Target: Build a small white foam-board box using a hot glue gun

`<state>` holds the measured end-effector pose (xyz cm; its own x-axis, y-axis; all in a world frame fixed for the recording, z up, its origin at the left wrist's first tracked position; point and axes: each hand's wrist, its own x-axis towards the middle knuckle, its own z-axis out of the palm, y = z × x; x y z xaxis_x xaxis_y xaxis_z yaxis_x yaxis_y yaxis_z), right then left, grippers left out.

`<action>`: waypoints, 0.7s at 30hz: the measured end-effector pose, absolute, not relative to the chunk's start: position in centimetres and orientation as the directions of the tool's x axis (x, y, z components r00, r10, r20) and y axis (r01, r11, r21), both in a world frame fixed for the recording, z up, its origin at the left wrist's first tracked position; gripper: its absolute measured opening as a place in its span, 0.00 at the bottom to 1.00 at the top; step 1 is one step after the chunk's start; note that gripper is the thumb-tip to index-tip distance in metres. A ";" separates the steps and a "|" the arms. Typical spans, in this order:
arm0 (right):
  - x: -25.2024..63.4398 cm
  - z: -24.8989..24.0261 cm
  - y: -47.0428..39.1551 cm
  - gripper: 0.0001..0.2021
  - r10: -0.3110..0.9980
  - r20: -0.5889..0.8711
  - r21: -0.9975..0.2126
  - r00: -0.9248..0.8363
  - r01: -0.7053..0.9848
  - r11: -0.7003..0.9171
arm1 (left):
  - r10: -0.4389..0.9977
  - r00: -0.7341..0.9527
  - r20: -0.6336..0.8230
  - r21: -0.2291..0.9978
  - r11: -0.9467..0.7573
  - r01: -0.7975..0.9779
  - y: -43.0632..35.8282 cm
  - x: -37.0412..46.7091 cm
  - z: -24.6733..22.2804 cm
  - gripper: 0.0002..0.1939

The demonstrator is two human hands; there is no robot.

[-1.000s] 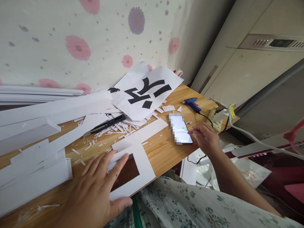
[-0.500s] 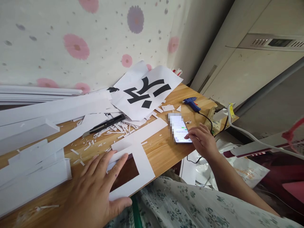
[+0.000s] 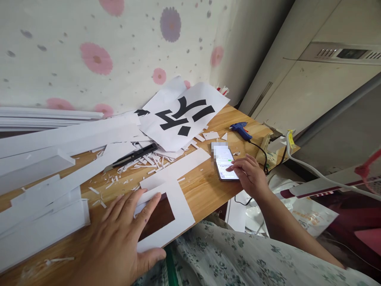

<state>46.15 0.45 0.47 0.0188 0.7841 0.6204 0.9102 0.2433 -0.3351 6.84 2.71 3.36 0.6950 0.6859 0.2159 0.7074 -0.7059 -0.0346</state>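
Note:
My left hand (image 3: 119, 234) lies open, fingers spread, on a white board cutout (image 3: 183, 206) with a square opening at the table's front edge. The dark brown tabletop or surface shows through the opening. My right hand (image 3: 250, 176) is at a smartphone (image 3: 225, 159) lying flat on the table, a fingertip on the lit on-screen keyboard. Its fingers are loosely bent and hold nothing. Part of the phone screen is blurred out. Left of the phone, a black utility knife (image 3: 133, 156) rests on white scraps (image 3: 153, 161).
A paper sheet printed with a black character (image 3: 186, 115) leans at the back. A blue glue gun (image 3: 241, 130) sits beyond the phone, its cord running to a power strip (image 3: 266, 149). White board strips (image 3: 44, 159) cover the left side. A cabinet (image 3: 297, 79) stands at right.
My right hand has shifted slightly left and up over the phone's keyboard, and the screen content differs. My left hand has stayed on the board cutout.

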 end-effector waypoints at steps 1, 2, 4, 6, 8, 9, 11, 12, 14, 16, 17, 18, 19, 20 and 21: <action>46.1 0.5 0.5 0.09 0.786 0.617 -0.340 0.023 0.909 0.240 | 0.687 0.696 0.211 -0.032 -0.706 0.707 2.7 6.9 3.3 0.50; 46.1 0.5 0.5 0.09 0.786 0.618 -0.345 0.026 0.907 0.241 | 0.687 0.696 0.209 -0.030 -0.707 0.706 2.7 6.9 3.3 0.50; 46.0 0.5 0.6 0.09 0.781 0.624 -0.348 0.027 0.904 0.247 | 0.687 0.695 0.210 -0.028 -0.707 0.707 2.7 7.0 3.3 0.50; 46.0 0.5 0.6 0.08 0.777 0.629 -0.346 0.021 0.903 0.255 | 0.685 0.698 0.210 -0.031 -0.709 0.705 2.7 7.0 3.3 0.50; 46.0 0.5 0.6 0.08 0.778 0.628 -0.344 0.014 0.902 0.261 | 0.681 0.701 0.212 -0.036 -0.711 0.702 2.7 6.9 3.3 0.50; 46.0 0.5 0.6 0.08 0.778 0.629 -0.343 0.014 0.902 0.262 | 0.680 0.702 0.211 -0.035 -0.712 0.701 2.6 6.9 3.3 0.50; 46.1 0.5 0.5 0.08 0.773 0.635 -0.343 0.015 0.901 0.265 | 0.683 0.699 0.213 -0.034 -0.710 0.704 2.6 6.9 3.3 0.49; 46.1 0.5 0.4 0.08 0.770 0.638 -0.343 0.015 0.901 0.266 | 0.683 0.698 0.215 -0.034 -0.709 0.704 2.6 6.8 3.3 0.49; 46.2 0.5 0.3 0.09 0.772 0.636 -0.346 0.013 0.899 0.270 | 0.678 0.701 0.221 -0.037 -0.712 0.701 2.7 6.9 3.4 0.49; 46.2 0.5 0.2 0.09 0.783 0.622 -0.354 0.008 0.895 0.272 | 0.672 0.706 0.225 -0.040 -0.717 0.695 2.8 6.9 3.4 0.49; 46.2 0.5 0.2 0.09 0.789 0.614 -0.357 0.007 0.894 0.270 | 0.672 0.706 0.226 -0.040 -0.717 0.696 2.8 7.0 3.5 0.49; 46.1 0.5 0.2 0.09 0.793 0.609 -0.357 0.006 0.895 0.268 | 0.672 0.705 0.225 -0.038 -0.717 0.696 2.8 7.0 3.5 0.49; 46.1 0.5 0.2 0.09 0.794 0.607 -0.354 0.004 0.897 0.265 | 0.675 0.703 0.224 -0.035 -0.716 0.698 2.8 7.0 3.5 0.49; 46.1 0.5 0.2 0.09 0.794 0.608 -0.349 0.003 0.900 0.263 | 0.675 0.703 0.224 -0.031 -0.716 0.697 2.8 7.0 3.5 0.49; 46.0 0.4 0.3 0.09 0.793 0.609 -0.344 0.002 0.902 0.262 | 0.677 0.701 0.224 -0.028 -0.715 0.699 2.8 7.0 3.5 0.49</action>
<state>46.03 0.25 0.45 0.0018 0.7934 0.6087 0.9019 0.2616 -0.3436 6.99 2.83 3.52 0.7015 0.6766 0.2239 0.6986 -0.7149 -0.0284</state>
